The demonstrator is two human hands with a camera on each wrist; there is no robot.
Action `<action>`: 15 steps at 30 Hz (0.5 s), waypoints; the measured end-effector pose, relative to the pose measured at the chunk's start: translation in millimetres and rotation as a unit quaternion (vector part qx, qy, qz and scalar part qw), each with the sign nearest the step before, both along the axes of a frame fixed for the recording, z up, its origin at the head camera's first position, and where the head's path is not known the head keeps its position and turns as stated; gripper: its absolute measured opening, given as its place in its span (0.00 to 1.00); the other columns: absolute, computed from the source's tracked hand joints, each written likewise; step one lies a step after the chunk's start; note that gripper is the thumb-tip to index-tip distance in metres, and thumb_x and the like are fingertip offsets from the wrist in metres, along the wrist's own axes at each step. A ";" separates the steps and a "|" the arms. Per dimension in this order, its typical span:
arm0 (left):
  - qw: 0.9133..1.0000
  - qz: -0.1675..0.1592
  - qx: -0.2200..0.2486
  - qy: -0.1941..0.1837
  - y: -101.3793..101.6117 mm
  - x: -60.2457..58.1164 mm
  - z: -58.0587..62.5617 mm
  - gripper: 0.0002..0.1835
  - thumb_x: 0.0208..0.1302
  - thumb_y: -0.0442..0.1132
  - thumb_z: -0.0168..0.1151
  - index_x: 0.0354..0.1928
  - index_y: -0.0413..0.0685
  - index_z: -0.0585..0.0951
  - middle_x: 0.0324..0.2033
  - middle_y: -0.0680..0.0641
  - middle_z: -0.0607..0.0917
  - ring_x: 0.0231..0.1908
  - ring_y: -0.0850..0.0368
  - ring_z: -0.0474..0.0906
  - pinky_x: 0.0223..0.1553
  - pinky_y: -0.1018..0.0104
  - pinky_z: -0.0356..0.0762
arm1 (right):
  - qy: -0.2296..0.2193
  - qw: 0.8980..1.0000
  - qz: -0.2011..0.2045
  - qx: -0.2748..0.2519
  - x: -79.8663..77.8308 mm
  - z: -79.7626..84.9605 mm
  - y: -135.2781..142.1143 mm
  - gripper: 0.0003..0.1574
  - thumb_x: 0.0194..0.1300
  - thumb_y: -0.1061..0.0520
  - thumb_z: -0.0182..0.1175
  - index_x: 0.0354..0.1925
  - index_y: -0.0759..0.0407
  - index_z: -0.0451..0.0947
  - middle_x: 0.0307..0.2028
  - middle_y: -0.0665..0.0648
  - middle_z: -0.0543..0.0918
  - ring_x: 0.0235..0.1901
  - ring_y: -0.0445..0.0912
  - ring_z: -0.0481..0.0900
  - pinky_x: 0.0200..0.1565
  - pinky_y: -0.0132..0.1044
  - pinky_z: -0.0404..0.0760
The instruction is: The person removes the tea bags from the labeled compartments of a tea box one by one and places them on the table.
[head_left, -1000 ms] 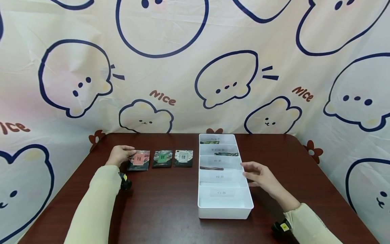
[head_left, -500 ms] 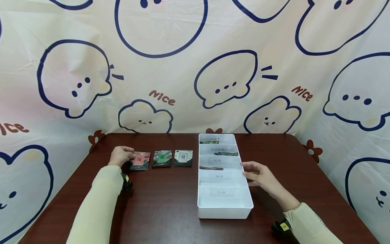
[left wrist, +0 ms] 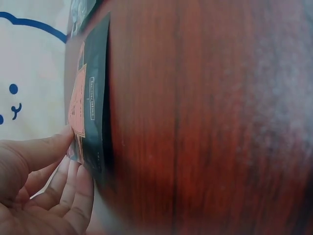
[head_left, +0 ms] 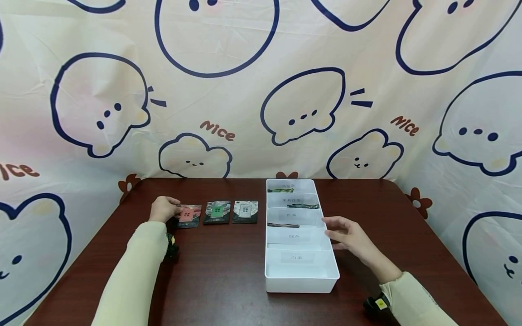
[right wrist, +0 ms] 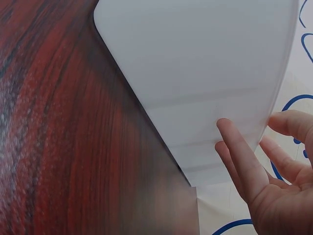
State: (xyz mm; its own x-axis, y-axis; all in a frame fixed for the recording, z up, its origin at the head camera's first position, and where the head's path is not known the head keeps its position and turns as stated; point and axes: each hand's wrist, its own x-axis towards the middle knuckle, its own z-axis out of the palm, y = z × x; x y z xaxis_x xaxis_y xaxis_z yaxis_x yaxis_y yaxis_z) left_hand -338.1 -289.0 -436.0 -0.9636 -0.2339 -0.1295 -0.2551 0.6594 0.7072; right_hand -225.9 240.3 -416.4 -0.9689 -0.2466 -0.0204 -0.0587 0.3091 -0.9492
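Note:
My left hand [head_left: 163, 209] pinches the left end of a black tea packet with a red label [head_left: 189, 215], at the left of the table. In the left wrist view the thumb lies on the label side of this tea packet [left wrist: 95, 107] and the fingers curl under its edge. Beside it lie a tea packet with a green label [head_left: 217, 212] and one with a white label [head_left: 245, 211]. My right hand [head_left: 346, 235] rests its fingertips against the right side of a long white divided box [head_left: 299, 285]; the right wrist view shows relaxed fingers touching its outer wall [right wrist: 195, 63].
The box has several labelled compartments in a row. Thin packets [head_left: 303, 206] stand in the far three, seen edge-on. Everything stands on a dark red-brown wooden table [head_left: 212, 271]. A cartoon-printed cloth [head_left: 244, 104] hangs behind and at the sides.
My left hand has shifted slightly to the right along the red-labelled tea packet, whose left part it now covers more. The right hand and the box have stayed still.

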 end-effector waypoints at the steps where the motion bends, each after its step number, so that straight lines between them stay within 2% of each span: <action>1: 1.000 -0.002 -0.005 0.001 0.8 0.4 0.2 0.16 0.64 0.33 0.62 0.51 0.31 0.80 0.52 0.30 0.80 0.42 0.43 0.80 0.39 0.57 0.79 | 0.000 1.000 0.000 -0.002 0.1 0.1 0.0 0.33 0.66 0.56 0.62 0.64 0.70 0.66 0.58 0.72 0.73 0.46 0.51 0.82 0.41 0.48 0.85; 7: 1.000 -0.011 -0.021 0.003 4.2 2.0 1.0 0.15 0.63 0.32 0.63 0.49 0.30 0.81 0.47 0.31 0.82 0.38 0.45 0.82 0.40 0.53 0.80 | -0.004 1.000 -0.005 0.000 -0.5 -0.6 0.5 0.32 0.66 0.56 0.62 0.64 0.69 0.67 0.58 0.72 0.73 0.46 0.49 0.82 0.41 0.48 0.85; 15: 1.000 -0.013 -0.013 -0.003 4.1 2.9 1.3 0.15 0.63 0.32 0.62 0.50 0.30 0.81 0.44 0.33 0.84 0.37 0.46 0.83 0.42 0.50 0.79 | 0.000 1.000 0.001 -0.004 -1.5 -1.2 1.0 0.32 0.66 0.57 0.62 0.64 0.69 0.67 0.58 0.72 0.73 0.46 0.50 0.82 0.41 0.49 0.85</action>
State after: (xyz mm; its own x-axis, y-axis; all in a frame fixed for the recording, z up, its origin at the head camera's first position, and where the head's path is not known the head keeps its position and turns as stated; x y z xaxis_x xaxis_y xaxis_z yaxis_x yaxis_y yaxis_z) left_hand -335.3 -284.9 -434.7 -0.9687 -0.2115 -0.1296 -0.2415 0.6842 0.6882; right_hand -227.4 241.3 -417.6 -0.9683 -0.2492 -0.0179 -0.0599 0.3009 -0.9518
